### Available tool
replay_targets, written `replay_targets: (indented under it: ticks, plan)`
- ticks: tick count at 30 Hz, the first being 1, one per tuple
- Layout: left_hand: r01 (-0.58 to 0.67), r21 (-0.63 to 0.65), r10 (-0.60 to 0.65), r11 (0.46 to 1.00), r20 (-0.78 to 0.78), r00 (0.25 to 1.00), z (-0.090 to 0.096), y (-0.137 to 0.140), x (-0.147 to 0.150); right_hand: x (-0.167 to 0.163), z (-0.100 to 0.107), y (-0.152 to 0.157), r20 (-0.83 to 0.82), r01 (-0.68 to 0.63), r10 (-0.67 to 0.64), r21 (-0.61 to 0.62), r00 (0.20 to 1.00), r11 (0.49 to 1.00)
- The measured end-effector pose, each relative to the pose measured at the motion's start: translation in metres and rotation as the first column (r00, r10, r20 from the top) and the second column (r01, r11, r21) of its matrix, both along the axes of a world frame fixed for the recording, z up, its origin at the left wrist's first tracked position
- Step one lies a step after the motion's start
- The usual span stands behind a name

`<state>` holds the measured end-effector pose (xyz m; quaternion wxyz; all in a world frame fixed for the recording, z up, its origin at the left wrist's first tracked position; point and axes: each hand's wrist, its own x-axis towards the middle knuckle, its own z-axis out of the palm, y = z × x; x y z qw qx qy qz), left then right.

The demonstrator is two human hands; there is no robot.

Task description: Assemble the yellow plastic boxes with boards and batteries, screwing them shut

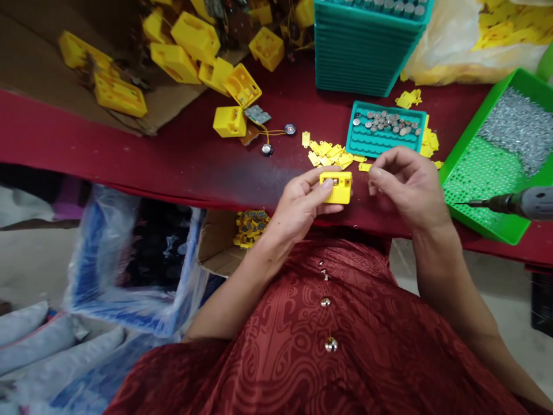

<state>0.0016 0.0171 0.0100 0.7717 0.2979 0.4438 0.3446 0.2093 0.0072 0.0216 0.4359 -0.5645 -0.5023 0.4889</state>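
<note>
My left hand (298, 202) grips a small yellow plastic casing (339, 195), its thumb on the upper face beside an opening with a metallic part inside. Just to the right, my right hand (404, 181) is closed in a pinch, thumb against fingers; whatever lies between them is too small to make out. Small yellow covers (330, 154) lie in a loose pile beyond the casing. Behind my right hand sits a teal tray (358, 141) with silver button cells (384, 122) scattered in its upper part.
Stacked teal trays (356, 63) rise at the back. At right, a power screwdriver (518, 203) overhangs a green basket (470, 213) of screws (516, 127). Left of centre, a yellow casing (228, 122) trails wired discs; more lie in a cardboard box (38, 69). A box (220, 242) stands below the table edge.
</note>
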Motion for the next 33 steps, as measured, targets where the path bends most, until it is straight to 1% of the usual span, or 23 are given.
replay_targets:
  ticks: [4, 8, 11, 14, 16, 17, 18, 19, 21, 22, 23, 25, 27, 29, 31, 33]
  plan:
    - [0.008, -0.036, -0.006, 0.999, 0.042, 0.999, 0.002, 0.002, 0.003, -0.007, -0.003, -0.011, 0.082, 0.011, -0.021, 0.122, 0.996, 0.992]
    - [0.028, -0.056, -0.024, 0.998, 0.066, 0.998, 0.004, 0.001, 0.006, -0.01, -0.004, -0.013, 0.228, -0.049, -0.01, 0.253, 0.974, 0.966]
    - [0.046, -0.063, -0.044, 0.997, 0.036, 0.998, 0.005, 0.0, 0.008, -0.01, -0.009, -0.014, 0.377, -0.121, -0.04, 0.393, 0.925, 0.912]
    - [0.073, -0.061, -0.073, 0.995, 0.011, 0.997, 0.006, -0.001, 0.009, -0.012, -0.017, -0.015, 0.515, -0.168, -0.145, 0.513, 0.845, 0.842]
    - [0.073, -0.055, -0.073, 0.996, 0.011, 0.997, 0.006, -0.001, 0.009, -0.014, -0.02, -0.015, 0.553, -0.171, -0.224, 0.573, 0.802, 0.801]
    - [0.069, -0.052, -0.068, 0.996, 0.014, 0.998, 0.006, -0.001, 0.009, -0.015, -0.021, -0.015, 0.547, -0.167, -0.238, 0.589, 0.802, 0.791]
    - [0.063, -0.051, -0.062, 0.997, 0.019, 0.998, 0.005, -0.001, 0.007, -0.014, -0.02, -0.014, 0.528, -0.16, -0.229, 0.591, 0.818, 0.791]
    - [0.054, -0.052, -0.053, 0.997, 0.024, 0.998, 0.005, 0.0, 0.005, -0.013, -0.019, -0.013, 0.499, -0.146, -0.209, 0.58, 0.841, 0.801]
    - [0.022, -0.051, -0.021, 0.998, 0.028, 0.999, 0.003, 0.002, -0.001, -0.008, -0.017, -0.009, 0.464, -0.12, -0.172, 0.535, 0.869, 0.836]
    - [-0.006, -0.039, 0.007, 0.999, 0.025, 1.0, 0.002, 0.003, -0.005, -0.004, -0.016, -0.007, 0.473, -0.117, -0.166, 0.513, 0.865, 0.85]
    - [-0.038, -0.021, 0.038, 0.999, 0.018, 0.999, 0.001, 0.004, -0.009, 0.0, -0.015, -0.005, 0.503, -0.127, -0.166, 0.497, 0.848, 0.859]
    - [-0.095, 0.02, 0.095, 0.995, 0.0, 0.996, 0.001, 0.007, -0.018, 0.006, -0.017, -0.001, 0.597, -0.196, -0.143, 0.466, 0.789, 0.863]
    - [-0.134, 0.037, 0.134, 0.99, -0.009, 0.991, 0.002, 0.008, -0.025, 0.008, -0.022, 0.002, 0.686, -0.294, -0.091, 0.422, 0.722, 0.858]
    - [-0.158, 0.026, 0.158, 0.987, -0.014, 0.987, 0.005, 0.009, -0.029, 0.007, -0.03, 0.004, 0.754, -0.373, -0.053, 0.384, 0.655, 0.845]
    - [-0.174, 0.018, 0.174, 0.985, -0.019, 0.985, 0.007, 0.008, -0.031, 0.002, -0.037, 0.006, 0.8, -0.413, -0.049, 0.36, 0.599, 0.837]
    - [-0.18, 0.015, 0.181, 0.983, -0.023, 0.983, 0.008, 0.007, -0.031, -0.003, -0.043, 0.008, 0.825, -0.427, -0.064, 0.355, 0.561, 0.832]
